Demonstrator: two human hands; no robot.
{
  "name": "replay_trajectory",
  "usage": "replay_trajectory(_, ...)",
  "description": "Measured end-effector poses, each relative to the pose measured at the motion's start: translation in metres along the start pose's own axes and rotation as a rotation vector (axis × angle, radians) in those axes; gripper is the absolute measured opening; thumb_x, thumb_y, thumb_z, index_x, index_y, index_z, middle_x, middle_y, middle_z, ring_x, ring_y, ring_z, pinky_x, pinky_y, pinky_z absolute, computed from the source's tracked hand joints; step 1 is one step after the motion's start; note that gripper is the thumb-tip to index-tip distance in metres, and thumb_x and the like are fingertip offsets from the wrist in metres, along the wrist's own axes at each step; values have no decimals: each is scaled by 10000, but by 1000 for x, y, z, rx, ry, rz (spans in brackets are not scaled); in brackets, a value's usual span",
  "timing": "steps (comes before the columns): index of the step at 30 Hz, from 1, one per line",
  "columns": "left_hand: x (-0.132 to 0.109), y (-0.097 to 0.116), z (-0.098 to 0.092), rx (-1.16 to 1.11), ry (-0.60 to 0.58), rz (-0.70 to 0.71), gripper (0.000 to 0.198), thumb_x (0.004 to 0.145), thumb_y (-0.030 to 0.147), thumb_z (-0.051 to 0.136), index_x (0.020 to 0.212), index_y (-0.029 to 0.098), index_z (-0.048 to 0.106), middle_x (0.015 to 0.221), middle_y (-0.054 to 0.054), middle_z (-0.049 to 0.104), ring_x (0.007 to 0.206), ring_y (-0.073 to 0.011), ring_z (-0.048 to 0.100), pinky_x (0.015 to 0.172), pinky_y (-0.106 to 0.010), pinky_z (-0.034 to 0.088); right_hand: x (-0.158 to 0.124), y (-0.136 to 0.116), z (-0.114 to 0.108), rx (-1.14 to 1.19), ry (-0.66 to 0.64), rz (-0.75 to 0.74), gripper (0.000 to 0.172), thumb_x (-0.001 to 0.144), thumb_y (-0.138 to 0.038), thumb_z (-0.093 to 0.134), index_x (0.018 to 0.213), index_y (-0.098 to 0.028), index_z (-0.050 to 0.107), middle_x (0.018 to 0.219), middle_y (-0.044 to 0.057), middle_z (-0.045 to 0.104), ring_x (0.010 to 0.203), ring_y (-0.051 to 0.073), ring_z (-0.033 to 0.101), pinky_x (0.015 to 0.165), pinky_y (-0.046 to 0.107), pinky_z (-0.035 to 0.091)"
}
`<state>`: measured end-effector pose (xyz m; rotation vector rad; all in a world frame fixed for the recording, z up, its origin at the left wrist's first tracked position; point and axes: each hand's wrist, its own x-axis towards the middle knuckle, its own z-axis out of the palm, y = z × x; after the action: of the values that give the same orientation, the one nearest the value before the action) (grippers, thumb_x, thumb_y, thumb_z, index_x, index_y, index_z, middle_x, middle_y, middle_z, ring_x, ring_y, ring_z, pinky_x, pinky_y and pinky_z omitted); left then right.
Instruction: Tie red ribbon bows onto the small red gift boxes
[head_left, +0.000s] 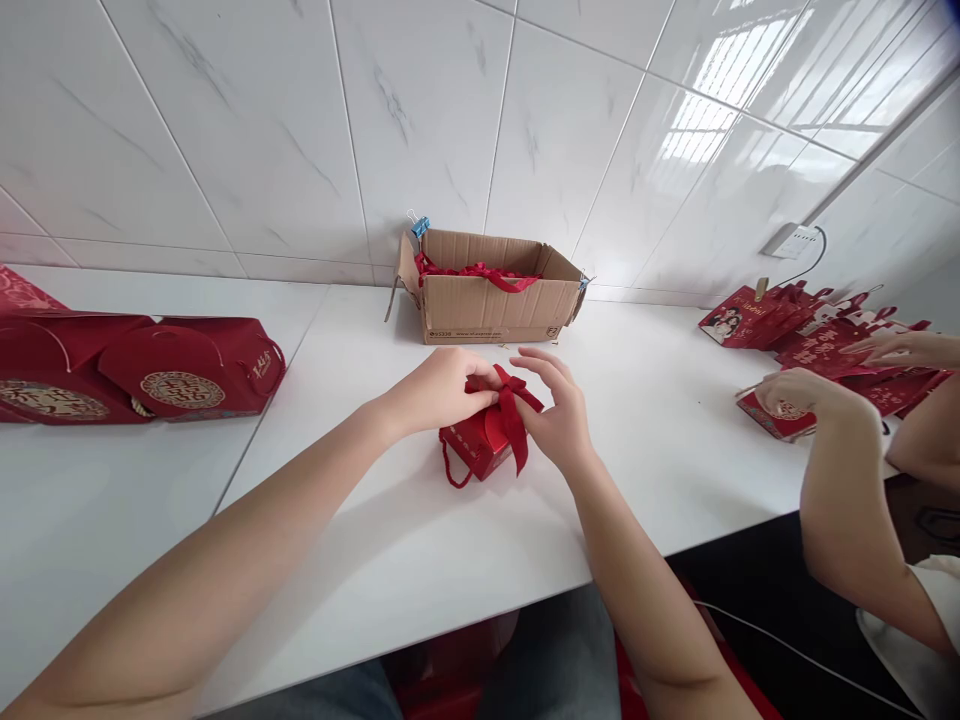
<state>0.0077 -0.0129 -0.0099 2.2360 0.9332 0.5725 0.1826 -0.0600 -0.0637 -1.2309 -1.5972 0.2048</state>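
Head view: left hand (447, 386) pinches a red box's (478, 437) ribbon (513, 418), right hand (562, 414) spread beside, carton (499, 308) behind, gift boxes (184, 372) leftward.

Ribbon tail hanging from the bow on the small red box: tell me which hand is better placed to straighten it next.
Likely the right hand: it is beside the bow, closest to the ribbon tail. The left hand comes from the box's other side and works at the bow's middle.

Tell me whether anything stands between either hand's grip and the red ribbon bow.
Nothing visible does: the left-hand grip and right-hand grip are both at the red ribbon bow atop the red gift box. The cardboard box stands beyond them, not between.
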Motion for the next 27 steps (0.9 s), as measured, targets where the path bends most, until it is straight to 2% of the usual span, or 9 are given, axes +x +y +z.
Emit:
replay_trajectory(5,1,-1,0,15,39,27,155,797,221,578,827,217,730,842,12,729,738,-140,642,635,-240,505,0,3,0,42,-106,-8,283,812,-160,550,1061,-257,643,1073,49,718,1026,220,663,963,455,497)
replay_trajectory(8,1,-1,-1,2,51,24,162,807,244,578,833,222,737,843,13,732,741,-140,646,640,-239,513,1,5,-2,89,-128,39,330,819,-214,578,1146,-247,605,1168,68,687,1122,226,632,968,425,509)
replay_trajectory(10,2,-1,-2,4,54,20,164,810,256,574,831,224,734,851,14,734,738,-139,649,638,-241,515,1,7,-5,108,-196,89,421,832,-259,583,1250,-246,538,1242,94,649,1185,236,599,953,420,520)
replay_trajectory(13,2,-2,-3,21,59,24,147,796,239,569,810,217,713,848,16,733,744,-142,653,628,-239,514,3,8,-10,127,-297,158,485,869,-325,552,1338,-254,451,1253,111,635,1126,231,627,840,385,566)
replay_trajectory(16,0,-1,-4,50,68,52,124,777,217,559,773,205,682,809,17,719,733,-143,644,610,-239,505,5,9,-17,82,-284,187,436,881,-368,540,1298,-250,490,1138,87,676,940,202,664,763,357,572)
replay_trajectory(20,-1,-1,-4,111,75,93,126,777,202,528,746,197,650,769,18,696,700,-138,617,630,-256,495,8,11,-28,-20,-279,231,367,875,-405,551,1203,-240,568,1001,53,691,718,152,612,719,344,556)
replay_trajectory(24,1,-4,-3,155,83,124,125,776,189,515,738,194,633,760,15,681,697,-138,601,660,-268,489,8,8,-38,-39,-334,254,364,860,-466,573,1157,-257,603,960,36,685,693,140,589,708,327,547)
replay_trajectory(27,2,-6,-4,167,81,133,137,783,191,510,757,196,644,775,11,684,711,-142,603,674,-271,485,7,7,-44,-11,-409,239,436,780,-478,679,1161,-277,611,1012,34,672,711,139,595,705,321,551)
